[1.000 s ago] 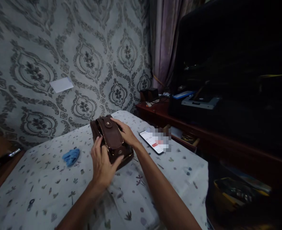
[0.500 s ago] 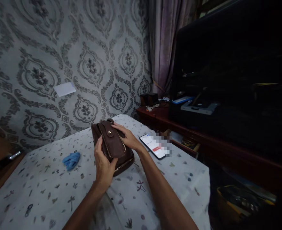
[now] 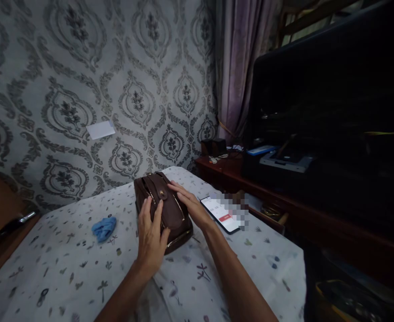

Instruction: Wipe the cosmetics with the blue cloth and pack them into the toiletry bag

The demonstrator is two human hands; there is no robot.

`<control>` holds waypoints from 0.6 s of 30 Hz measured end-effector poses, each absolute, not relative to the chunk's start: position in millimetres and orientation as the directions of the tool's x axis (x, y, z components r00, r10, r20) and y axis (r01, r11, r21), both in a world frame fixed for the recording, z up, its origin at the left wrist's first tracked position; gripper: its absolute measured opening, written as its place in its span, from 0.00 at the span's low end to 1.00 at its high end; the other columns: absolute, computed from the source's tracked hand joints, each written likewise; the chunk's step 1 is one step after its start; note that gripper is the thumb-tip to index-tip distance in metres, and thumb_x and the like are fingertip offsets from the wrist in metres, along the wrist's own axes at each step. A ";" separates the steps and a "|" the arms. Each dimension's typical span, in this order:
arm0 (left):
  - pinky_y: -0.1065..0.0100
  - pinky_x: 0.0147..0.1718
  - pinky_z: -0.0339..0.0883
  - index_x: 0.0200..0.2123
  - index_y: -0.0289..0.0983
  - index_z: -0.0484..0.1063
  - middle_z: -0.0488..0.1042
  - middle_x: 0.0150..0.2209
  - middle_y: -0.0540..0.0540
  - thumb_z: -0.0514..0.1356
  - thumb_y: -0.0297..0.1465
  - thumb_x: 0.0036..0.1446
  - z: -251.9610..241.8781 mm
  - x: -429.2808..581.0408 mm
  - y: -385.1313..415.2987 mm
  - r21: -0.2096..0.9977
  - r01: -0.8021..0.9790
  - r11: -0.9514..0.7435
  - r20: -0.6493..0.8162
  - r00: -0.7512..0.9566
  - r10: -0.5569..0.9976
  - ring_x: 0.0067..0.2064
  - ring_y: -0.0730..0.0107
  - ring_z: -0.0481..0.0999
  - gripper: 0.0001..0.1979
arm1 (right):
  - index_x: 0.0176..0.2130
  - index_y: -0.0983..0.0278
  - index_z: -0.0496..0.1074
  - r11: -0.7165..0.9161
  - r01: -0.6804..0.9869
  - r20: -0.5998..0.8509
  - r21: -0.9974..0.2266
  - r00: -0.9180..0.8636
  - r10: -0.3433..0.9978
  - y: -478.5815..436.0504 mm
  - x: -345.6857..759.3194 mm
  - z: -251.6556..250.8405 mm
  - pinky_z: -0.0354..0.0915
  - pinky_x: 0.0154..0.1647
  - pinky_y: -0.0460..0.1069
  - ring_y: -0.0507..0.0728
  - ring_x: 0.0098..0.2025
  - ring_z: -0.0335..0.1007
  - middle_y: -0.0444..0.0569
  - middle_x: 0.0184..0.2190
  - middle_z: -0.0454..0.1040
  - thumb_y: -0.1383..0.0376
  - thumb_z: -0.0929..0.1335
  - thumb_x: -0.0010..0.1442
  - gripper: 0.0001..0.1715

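Note:
A dark brown leather bag (image 3: 173,214) with gold zips and a snap-button strap lies on the patterned white cloth (image 3: 79,277). My left hand (image 3: 151,237) rests along its near left side, fingers spread and laid on the leather. On the right side, my right hand (image 3: 193,205) lies with fingers stretched out over the bag's upper edge. Neither hand wraps around the bag. Close to my right wrist is a phone (image 3: 219,214) with a lit screen, partly blurred out. A crumpled blue cloth (image 3: 103,229) sits left of the bag.
Patterned wallpaper (image 3: 136,103) rises behind the cloth, with a white card (image 3: 100,129) on it. To the right stands a dark red wooden desk (image 3: 224,167) with an open drawer (image 3: 267,212) and a large black screen (image 3: 317,89). A purple curtain (image 3: 237,67) hangs in the corner.
My left hand's fingers have loosened from the bag's side and now lie flatter on its top. The bag looks lowered flatter onto the cloth. The view has shifted slightly.

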State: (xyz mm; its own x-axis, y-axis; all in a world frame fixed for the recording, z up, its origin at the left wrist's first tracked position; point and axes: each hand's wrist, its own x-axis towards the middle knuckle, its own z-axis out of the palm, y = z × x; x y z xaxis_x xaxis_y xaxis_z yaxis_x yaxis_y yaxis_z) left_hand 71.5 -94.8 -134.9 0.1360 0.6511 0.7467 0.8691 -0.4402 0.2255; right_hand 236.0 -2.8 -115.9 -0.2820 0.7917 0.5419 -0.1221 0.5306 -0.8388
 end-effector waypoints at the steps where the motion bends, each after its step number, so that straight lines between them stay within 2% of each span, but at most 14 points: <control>1: 0.42 0.67 0.51 0.71 0.50 0.45 0.42 0.73 0.40 0.53 0.23 0.64 -134.8 71.4 -95.1 0.228 0.868 -0.441 0.745 0.136 0.653 0.73 0.49 0.44 0.37 | 0.60 0.57 0.72 0.537 -0.107 0.547 -0.837 -0.216 0.809 -9.2 231.9 -119.4 0.43 0.73 0.62 0.61 0.72 0.52 0.51 0.69 0.61 0.45 0.62 0.67 0.31; 4: 0.41 0.66 0.52 0.71 0.49 0.46 0.43 0.73 0.39 0.53 0.23 0.63 -134.4 71.3 -95.9 0.231 0.868 -0.440 0.742 0.136 0.657 0.73 0.49 0.45 0.37 | 0.63 0.59 0.68 0.594 0.054 0.596 -0.802 0.006 0.803 -26.3 213.7 -131.7 0.47 0.72 0.63 0.62 0.71 0.54 0.55 0.68 0.61 0.45 0.63 0.66 0.34; 7: 0.40 0.65 0.54 0.71 0.48 0.46 0.45 0.72 0.38 0.53 0.23 0.63 -133.4 71.8 -95.8 0.226 0.869 -0.441 0.748 0.135 0.650 0.72 0.48 0.48 0.37 | 0.63 0.65 0.67 0.604 0.272 0.651 -0.749 0.134 0.747 -35.2 196.5 -141.2 0.51 0.71 0.64 0.64 0.70 0.55 0.60 0.67 0.61 0.48 0.62 0.67 0.34; 11: 0.41 0.65 0.55 0.70 0.46 0.49 0.51 0.70 0.36 0.54 0.25 0.63 -132.4 72.2 -94.5 0.183 0.878 -0.441 0.768 0.152 0.622 0.71 0.47 0.51 0.35 | 0.63 0.67 0.66 0.604 0.426 0.707 -0.674 0.133 0.694 -34.6 189.6 -144.7 0.56 0.68 0.64 0.64 0.67 0.59 0.62 0.64 0.64 0.53 0.61 0.68 0.31; 15: 0.41 0.64 0.55 0.70 0.42 0.52 0.55 0.69 0.35 0.57 0.26 0.59 -129.9 68.1 -98.0 0.142 0.879 -0.455 0.763 0.196 0.616 0.71 0.44 0.52 0.36 | 0.63 0.65 0.65 0.623 0.457 0.730 -0.635 0.091 0.677 -31.4 193.4 -143.6 0.59 0.67 0.62 0.63 0.65 0.62 0.61 0.62 0.66 0.55 0.62 0.68 0.29; 18: 0.41 0.65 0.54 0.68 0.42 0.57 0.57 0.68 0.36 0.58 0.27 0.58 -122.7 60.3 -102.3 0.169 0.841 -0.514 0.736 0.239 0.633 0.70 0.44 0.53 0.34 | 0.63 0.65 0.65 0.630 0.472 0.741 -0.617 0.081 0.666 -31.2 194.3 -143.6 0.60 0.66 0.63 0.63 0.64 0.62 0.61 0.62 0.66 0.55 0.61 0.68 0.29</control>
State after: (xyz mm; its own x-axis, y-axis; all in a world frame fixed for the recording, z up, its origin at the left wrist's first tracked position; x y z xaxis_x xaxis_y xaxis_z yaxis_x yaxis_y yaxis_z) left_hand 60.3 -102.3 -122.7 0.2390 0.6332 0.7362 0.8412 -0.5137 0.1687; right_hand 194.3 -31.2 -143.6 0.0810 0.6661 0.7415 0.4717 0.6297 -0.6172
